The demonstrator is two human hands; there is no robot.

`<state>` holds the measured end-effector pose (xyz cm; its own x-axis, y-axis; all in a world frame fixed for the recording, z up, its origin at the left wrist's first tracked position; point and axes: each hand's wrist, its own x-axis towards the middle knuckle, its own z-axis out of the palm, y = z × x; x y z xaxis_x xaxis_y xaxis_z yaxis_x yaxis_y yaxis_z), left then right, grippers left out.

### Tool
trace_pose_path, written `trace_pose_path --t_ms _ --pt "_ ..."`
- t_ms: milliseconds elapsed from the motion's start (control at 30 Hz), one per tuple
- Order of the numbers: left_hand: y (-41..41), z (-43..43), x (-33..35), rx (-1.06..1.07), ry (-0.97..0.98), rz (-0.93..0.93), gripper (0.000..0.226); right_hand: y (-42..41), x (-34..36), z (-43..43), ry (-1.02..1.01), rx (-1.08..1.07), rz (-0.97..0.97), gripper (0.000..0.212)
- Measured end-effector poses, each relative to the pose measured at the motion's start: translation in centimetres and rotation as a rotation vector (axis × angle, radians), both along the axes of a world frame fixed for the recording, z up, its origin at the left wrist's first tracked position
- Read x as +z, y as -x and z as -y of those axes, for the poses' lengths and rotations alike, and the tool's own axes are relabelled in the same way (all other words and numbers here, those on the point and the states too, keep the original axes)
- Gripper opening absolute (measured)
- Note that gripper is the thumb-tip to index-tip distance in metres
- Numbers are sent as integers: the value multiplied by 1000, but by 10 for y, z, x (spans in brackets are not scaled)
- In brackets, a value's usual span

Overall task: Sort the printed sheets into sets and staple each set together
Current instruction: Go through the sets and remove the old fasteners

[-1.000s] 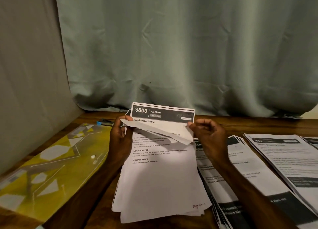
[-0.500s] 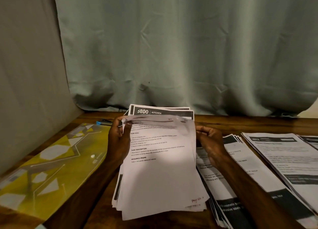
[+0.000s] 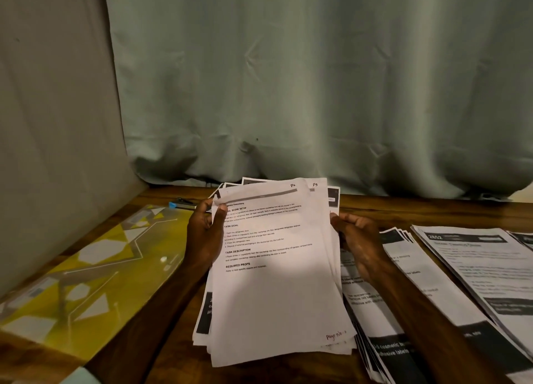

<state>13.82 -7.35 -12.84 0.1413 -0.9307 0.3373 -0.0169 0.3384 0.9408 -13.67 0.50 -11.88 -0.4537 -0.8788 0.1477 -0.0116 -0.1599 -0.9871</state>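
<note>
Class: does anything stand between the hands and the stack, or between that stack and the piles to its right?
Nothing visible does. The left hand grips the stack at its upper left corner, the right hand at its right edge. Only the person's own right forearm lies across the nearer pile.

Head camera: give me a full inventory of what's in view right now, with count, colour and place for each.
held stack: one, white sheets with black print, centre
fanned pile: one, white with black bands, on the table right of the held stack
2652 pile: one, white with black header, far right
yellow sheet: one, yellow with white shapes, table's left side
blue-tipped object: one, blue and dark, at the yellow sheet's far corner; kind unclear
table: one, brown wood
curtain: one, grey-green, behind the table
left hand: grips the held stack's top left corner
right hand: holds its right edge
</note>
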Motion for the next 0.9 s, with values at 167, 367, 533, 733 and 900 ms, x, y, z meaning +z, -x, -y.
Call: trace_pose_path --t_ms 167,367,533,733,900 --pt "-1 3 -2 5 -8 -9 9 -2 -1 -1 44 -18 -45 7" --pt "-5 6 -4 35 -21 19 21 5 1 -4 -38 68 -167 14" --pt "-10 10 -6 87 -25 59 20 15 18 -3 101 -198 -291 19" --pt "-13 9 -6 123 -54 114 22 20 72 -8 396 -502 -268 23" --pt "-13 8 -6 128 -50 136 22 35 114 -2 551 -670 -97 28"
